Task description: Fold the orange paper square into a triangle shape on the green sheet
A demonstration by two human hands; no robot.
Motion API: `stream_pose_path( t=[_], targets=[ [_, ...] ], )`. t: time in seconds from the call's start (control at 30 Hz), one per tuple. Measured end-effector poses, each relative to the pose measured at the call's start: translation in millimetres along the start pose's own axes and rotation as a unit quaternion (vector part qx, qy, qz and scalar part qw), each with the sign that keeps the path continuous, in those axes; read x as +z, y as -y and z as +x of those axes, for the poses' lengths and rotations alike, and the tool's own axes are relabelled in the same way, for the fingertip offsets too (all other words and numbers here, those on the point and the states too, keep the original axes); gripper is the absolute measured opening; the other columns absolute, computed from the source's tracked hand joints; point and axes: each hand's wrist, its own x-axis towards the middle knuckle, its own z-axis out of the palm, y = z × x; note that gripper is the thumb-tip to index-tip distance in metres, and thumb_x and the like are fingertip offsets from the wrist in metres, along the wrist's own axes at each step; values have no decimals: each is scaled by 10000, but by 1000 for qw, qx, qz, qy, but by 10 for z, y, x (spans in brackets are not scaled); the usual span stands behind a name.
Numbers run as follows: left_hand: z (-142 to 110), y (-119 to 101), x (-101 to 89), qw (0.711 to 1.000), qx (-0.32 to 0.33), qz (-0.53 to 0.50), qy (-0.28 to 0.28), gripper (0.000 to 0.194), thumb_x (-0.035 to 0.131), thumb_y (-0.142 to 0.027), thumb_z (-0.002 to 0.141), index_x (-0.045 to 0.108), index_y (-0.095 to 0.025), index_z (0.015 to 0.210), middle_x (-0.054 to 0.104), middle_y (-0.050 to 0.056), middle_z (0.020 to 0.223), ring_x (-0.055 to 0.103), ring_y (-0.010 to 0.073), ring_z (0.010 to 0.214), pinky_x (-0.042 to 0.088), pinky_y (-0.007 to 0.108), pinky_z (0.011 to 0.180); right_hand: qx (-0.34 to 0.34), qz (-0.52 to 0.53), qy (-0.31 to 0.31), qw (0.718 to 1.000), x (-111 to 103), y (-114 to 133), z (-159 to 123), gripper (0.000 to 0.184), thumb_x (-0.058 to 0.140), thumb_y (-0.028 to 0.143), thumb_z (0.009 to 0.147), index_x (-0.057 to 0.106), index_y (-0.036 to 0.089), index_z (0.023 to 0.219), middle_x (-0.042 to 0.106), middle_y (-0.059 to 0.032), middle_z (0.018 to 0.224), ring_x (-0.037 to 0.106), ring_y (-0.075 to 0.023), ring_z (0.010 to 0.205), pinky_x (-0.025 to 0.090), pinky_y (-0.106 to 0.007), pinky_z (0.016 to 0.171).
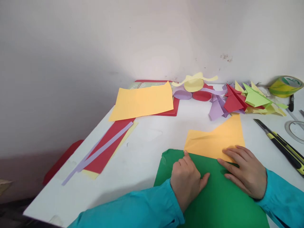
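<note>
- Head view: the orange paper (pixel 217 139) lies on the counter (pixel 144 161), along the green sheet (pixel 225 202).
- The left hand (pixel 186 182) points one finger at its corner, grip unclear; the right hand (pixel 247 172) rests spread, unclamped.
- The paper looks light, easily creased; edges seem the best hold.

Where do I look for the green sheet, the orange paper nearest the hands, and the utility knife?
Green sheet (pixel 222 199): head view, on its bare surface.
Orange paper (pixel 216 142): head view, on its middle.
Utility knife (pixel 280 144): head view, on its black-and-yellow handle.
</note>
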Motion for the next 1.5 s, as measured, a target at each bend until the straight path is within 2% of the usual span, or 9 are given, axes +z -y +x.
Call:
stream_pose_path(
  t=[0.37,0.57,0.7,0.77,0.87,0.97,1.07,1.27,1.5],
  targets=[
    [41,17,-26,1000,-13,25,3,808,516,-629,768,639,123,1036,561,161,610,520,224,527,366,330,453,-13,-10,15,1000,-14,-15,-5,315,514,318,888,632,220,1163,587,-144,1181,490,-301,1142,431,-528,925],
    [59,61,-5,1000,-7,19,3,710,463,-606,809,682,50,970,555,130,604,516,221,524,354,328,455,-8,-1,10,1000,-2,-15,-2,308,530,305,878,632,223,1156,585,-140,1175,490,-294,1130,411,-524,942],
    [181,207,-39,998,9,-1,-58,562,425,-538,865,649,-77,633,498,90,545,504,217,506,344,342,469,1,11,4,1000,30,-15,-6,326,546,347,867,625,232,1162,581,-128,1170,486,-288,1110,393,-528,950],
    [240,247,-66,992,36,-3,-124,464,444,-439,880,589,-131,564,470,61,539,484,204,511,334,338,475,6,13,5,1000,43,-12,-1,346,547,378,864,619,231,1169,576,-126,1164,482,-285,1097,385,-528,950],
    [276,204,-72,965,156,-70,-199,321,467,-345,871,653,-96,792,558,87,698,511,212,631,391,357,569,12,18,9,1000,51,0,20,372,551,425,856,618,229,1165,570,-126,1159,475,-280,1079,372,-522,950],
    [265,105,-20,936,256,-149,-187,392,436,-352,880,620,-45,1039,601,145,965,528,250,845,430,379,715,19,18,15,1000,55,11,47,410,556,469,845,600,252,1190,565,-112,1152,472,-268,1059,356,-515,954],
    [260,48,32,942,263,-154,-140,420,484,-377,867,597,-45,1098,595,138,1006,507,251,852,430,374,704,27,22,9,999,58,17,65,429,550,495,844,583,270,1207,562,-101,1151,471,-261,1044,344,-512,954],
    [301,16,17,947,268,-127,-124,472,550,-426,832,593,-45,1108,591,127,988,494,246,796,445,384,651,33,19,18,999,52,12,71,445,570,513,825,584,272,1199,569,-94,1136,459,-252,1029,339,-487,942],
    [355,-68,92,932,257,-195,-165,339,522,-326,849,592,-47,1029,581,147,958,540,258,895,516,399,760,8,22,-47,999,154,-68,40,307,534,430,859,647,247,1078,601,-78,1090,491,-226,994,354,-465,933]
  ],
)
